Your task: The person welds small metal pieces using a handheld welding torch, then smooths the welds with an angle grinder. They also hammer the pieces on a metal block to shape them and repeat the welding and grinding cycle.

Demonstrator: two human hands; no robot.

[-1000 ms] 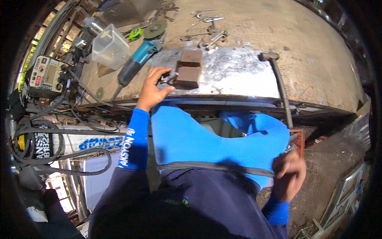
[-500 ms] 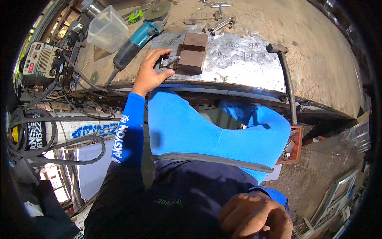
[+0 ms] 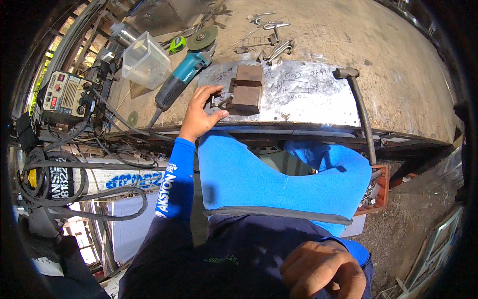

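My left hand (image 3: 201, 115) rests on the workbench's near side, thumb and fingers apart around a small metal fitting (image 3: 219, 102). That fitting sits against the left side of two brown, box-shaped metal pieces (image 3: 246, 101), which stand one behind the other. Under them lies a grey metal sheet (image 3: 318, 107) with hand-drawn marks. Close to my chest, my right hand (image 3: 323, 271) is curled, its fingertips turned out of sight; whatever it may hold is hidden. Left of the blocks is a teal and black angle grinder (image 3: 183, 78) with a disc.
A long-handled hammer (image 3: 357, 99) overhangs the bench's front edge. Farther back lie metal clamps (image 3: 279, 49), a green tape measure (image 3: 177, 45) and a clear plastic container (image 3: 145, 67). At left are a welding machine (image 3: 64, 99) and looped cables (image 3: 134, 212); an orange bin (image 3: 382, 187) sits right.
My view has shifted, so the bench and its tools appear lower and slightly farther right. My left hand stays around the fitting, and my right hand remains curled near my chest.
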